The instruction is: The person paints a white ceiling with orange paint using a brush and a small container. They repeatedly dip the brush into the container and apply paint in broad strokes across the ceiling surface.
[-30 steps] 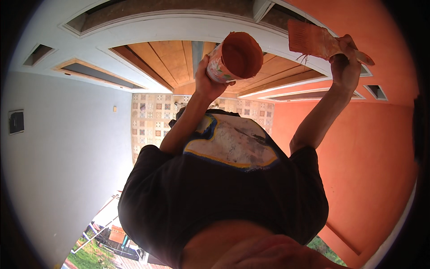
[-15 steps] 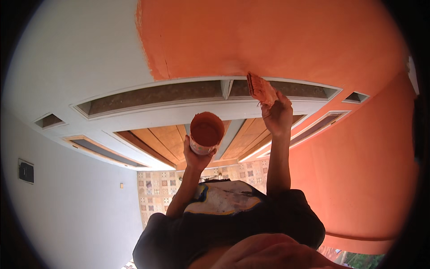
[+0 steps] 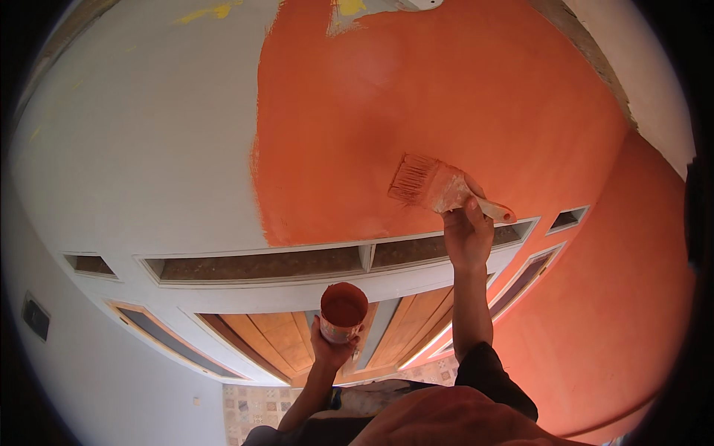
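Note:
My right hand point(image 3: 470, 227) is raised at the wall, its fingers closed round a wide paintbrush point(image 3: 446, 188). The brush's bristles, coated in orange paint, point left in front of the orange painted area point(image 3: 327, 149); whether they touch the wall I cannot tell. The pale wooden handle sticks out to the right past my fingers. Lower down, my left hand point(image 3: 332, 349) grips a paint tub point(image 3: 343, 314) from below and the side. The tub's open top faces up, and reddish-orange paint coats its inside.
Unpainted pale wall point(image 3: 171, 156) lies left of the orange, with yellow patches point(image 3: 221, 10) high up. Below run a recessed transom opening point(image 3: 260, 264) in a white frame and wooden double doors point(image 3: 275, 338). A dark switch plate point(image 3: 35, 316) is on the left wall. Patterned tiles point(image 3: 253, 405) cover the floor.
The view has tilted upward, showing more of the upper wall. My right hand has raised the brush from the transom onto the orange area, bristles now spread leftward. The left hand still holds the tub.

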A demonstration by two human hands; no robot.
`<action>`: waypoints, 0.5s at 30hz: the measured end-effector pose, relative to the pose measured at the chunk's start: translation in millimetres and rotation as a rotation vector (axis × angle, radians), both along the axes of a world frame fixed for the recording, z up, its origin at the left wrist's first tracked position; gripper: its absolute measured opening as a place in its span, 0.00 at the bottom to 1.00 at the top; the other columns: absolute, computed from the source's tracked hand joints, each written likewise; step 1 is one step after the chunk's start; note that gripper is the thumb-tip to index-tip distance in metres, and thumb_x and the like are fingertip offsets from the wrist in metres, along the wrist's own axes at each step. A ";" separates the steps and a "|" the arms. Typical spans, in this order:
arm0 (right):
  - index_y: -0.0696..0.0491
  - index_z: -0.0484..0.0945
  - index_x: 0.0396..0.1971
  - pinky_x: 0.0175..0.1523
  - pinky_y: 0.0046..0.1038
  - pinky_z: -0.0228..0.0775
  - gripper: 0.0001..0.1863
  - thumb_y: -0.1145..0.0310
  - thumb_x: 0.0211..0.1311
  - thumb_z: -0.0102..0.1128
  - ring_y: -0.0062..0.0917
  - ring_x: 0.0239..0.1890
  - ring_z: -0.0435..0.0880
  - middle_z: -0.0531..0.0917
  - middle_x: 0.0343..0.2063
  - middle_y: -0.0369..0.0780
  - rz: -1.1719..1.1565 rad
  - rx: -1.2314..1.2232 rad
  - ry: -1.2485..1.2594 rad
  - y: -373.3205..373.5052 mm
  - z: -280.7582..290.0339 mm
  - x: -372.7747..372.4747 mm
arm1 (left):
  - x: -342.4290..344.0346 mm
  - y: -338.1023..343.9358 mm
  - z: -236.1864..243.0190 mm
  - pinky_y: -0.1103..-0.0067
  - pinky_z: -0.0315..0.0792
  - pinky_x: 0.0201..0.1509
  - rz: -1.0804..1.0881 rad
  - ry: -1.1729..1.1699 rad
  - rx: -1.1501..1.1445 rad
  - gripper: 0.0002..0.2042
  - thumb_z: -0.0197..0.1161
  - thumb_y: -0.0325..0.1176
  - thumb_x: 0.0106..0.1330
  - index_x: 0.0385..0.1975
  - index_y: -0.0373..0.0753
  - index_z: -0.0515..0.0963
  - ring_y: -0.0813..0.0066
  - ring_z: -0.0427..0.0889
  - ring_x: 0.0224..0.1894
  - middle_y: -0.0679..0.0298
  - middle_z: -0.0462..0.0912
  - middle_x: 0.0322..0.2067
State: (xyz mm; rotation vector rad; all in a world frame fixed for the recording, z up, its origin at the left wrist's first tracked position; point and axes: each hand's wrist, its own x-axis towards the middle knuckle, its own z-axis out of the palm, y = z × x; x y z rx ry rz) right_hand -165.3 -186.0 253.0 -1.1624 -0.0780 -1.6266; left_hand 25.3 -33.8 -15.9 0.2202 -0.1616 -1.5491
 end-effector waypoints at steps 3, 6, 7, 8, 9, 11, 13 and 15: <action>0.63 0.77 0.60 0.60 0.36 0.79 0.23 0.66 0.70 0.64 0.34 0.53 0.84 0.82 0.54 0.46 -0.456 -0.356 0.204 9.8 40.3 -1.3 | 0.3 4.4 3.0 0.71 0.74 0.32 0.012 0.014 0.036 0.32 0.46 0.68 0.71 0.64 0.52 0.70 0.56 0.81 0.46 0.62 0.79 0.54; 0.63 0.80 0.56 0.54 0.33 0.81 0.20 0.73 0.67 0.67 0.31 0.50 0.85 0.85 0.50 0.46 -0.803 -0.594 0.357 21.1 73.4 7.2 | -0.8 5.4 2.6 0.69 0.75 0.33 0.061 0.000 0.054 0.32 0.47 0.68 0.71 0.63 0.52 0.71 0.56 0.81 0.47 0.62 0.80 0.53; 0.61 0.81 0.55 0.52 0.31 0.81 0.19 0.75 0.65 0.67 0.30 0.48 0.85 0.86 0.49 0.46 -0.840 -0.678 0.363 22.2 82.3 15.4 | 0.4 5.0 0.3 0.69 0.75 0.34 0.081 -0.009 0.059 0.31 0.47 0.68 0.70 0.63 0.52 0.71 0.56 0.81 0.47 0.61 0.80 0.53; 0.60 0.83 0.54 0.49 0.30 0.82 0.18 0.78 0.64 0.68 0.29 0.47 0.85 0.86 0.49 0.46 -0.893 -0.761 0.379 21.4 91.5 24.1 | 2.1 4.7 -1.3 0.69 0.75 0.34 0.054 0.012 0.025 0.31 0.47 0.68 0.70 0.63 0.52 0.71 0.56 0.81 0.48 0.61 0.80 0.53; 0.59 0.83 0.55 0.48 0.30 0.82 0.20 0.79 0.61 0.68 0.30 0.46 0.85 0.86 0.49 0.46 -0.972 -0.906 0.344 17.7 101.5 34.0 | 4.8 4.9 -4.1 0.69 0.75 0.34 0.027 0.032 -0.008 0.31 0.48 0.68 0.70 0.63 0.52 0.71 0.55 0.80 0.48 0.61 0.80 0.53; 0.56 0.83 0.56 0.45 0.29 0.82 0.25 0.82 0.55 0.68 0.32 0.46 0.85 0.86 0.50 0.45 -1.157 -1.181 0.303 4.4 124.1 54.1 | 10.3 5.9 -10.4 0.68 0.75 0.36 -0.009 0.065 -0.070 0.34 0.49 0.69 0.69 0.65 0.50 0.69 0.54 0.80 0.49 0.59 0.79 0.55; 0.52 0.84 0.56 0.45 0.29 0.82 0.28 0.82 0.50 0.67 0.34 0.45 0.84 0.86 0.50 0.44 -1.291 -1.284 0.243 -8.5 143.3 73.4 | 15.8 7.1 -17.2 0.68 0.74 0.39 -0.026 0.094 -0.129 0.40 0.50 0.72 0.66 0.69 0.47 0.66 0.52 0.81 0.51 0.55 0.78 0.59; 0.50 0.85 0.55 0.45 0.29 0.83 0.29 0.82 0.48 0.67 0.35 0.46 0.84 0.86 0.50 0.43 -1.378 -1.336 0.211 -20.5 162.8 89.1 | 21.0 8.8 -22.8 0.68 0.74 0.40 -0.026 0.060 -0.130 0.40 0.51 0.71 0.66 0.69 0.47 0.66 0.52 0.80 0.52 0.55 0.77 0.59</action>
